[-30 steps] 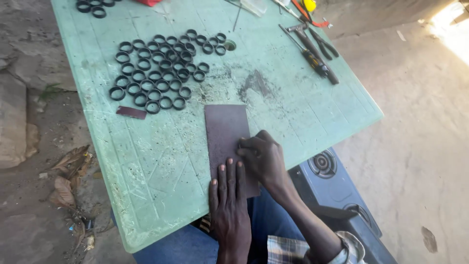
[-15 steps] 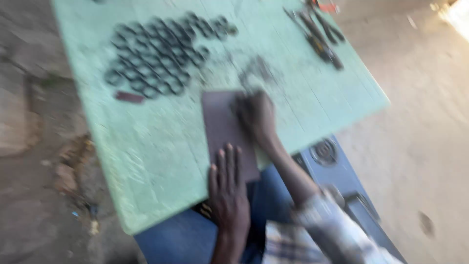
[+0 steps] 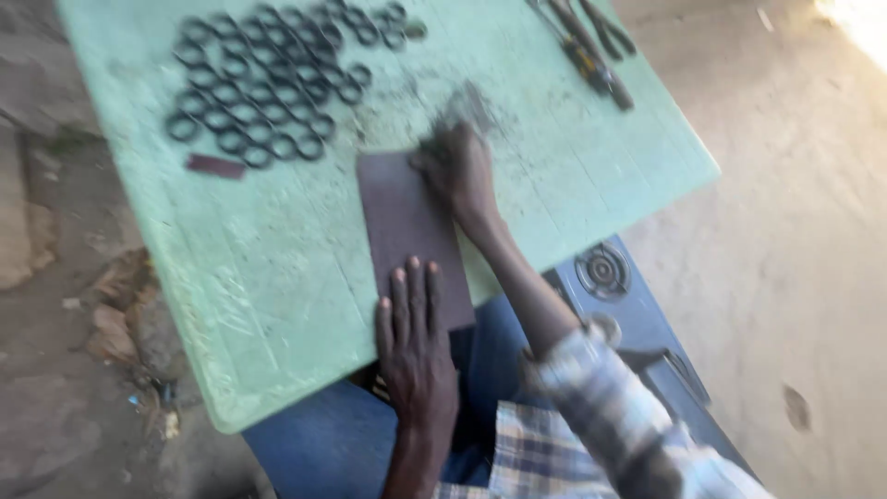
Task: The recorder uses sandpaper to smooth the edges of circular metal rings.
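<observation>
A dark brown rectangular sheet (image 3: 402, 222) lies on the pale green table (image 3: 277, 277), its near end at the table's front edge. My left hand (image 3: 416, 342) rests flat on the sheet's near end, fingers spread a little. My right hand (image 3: 459, 166) is at the sheet's far right corner with its fingers curled down; blur hides whether it holds something small. Several black rings (image 3: 263, 88) lie in a cluster on the table's far left.
A small dark brown strip (image 3: 214, 166) lies below the rings. Pliers and other hand tools (image 3: 591, 46) lie at the far right of the table. A blue-grey box (image 3: 614, 286) with a round grille stands by my right leg. Bare dirt ground surrounds the table.
My right hand has slid from the sheet's near middle up to its far right corner. My left hand has stayed pressed on the near end. The view has shifted closer.
</observation>
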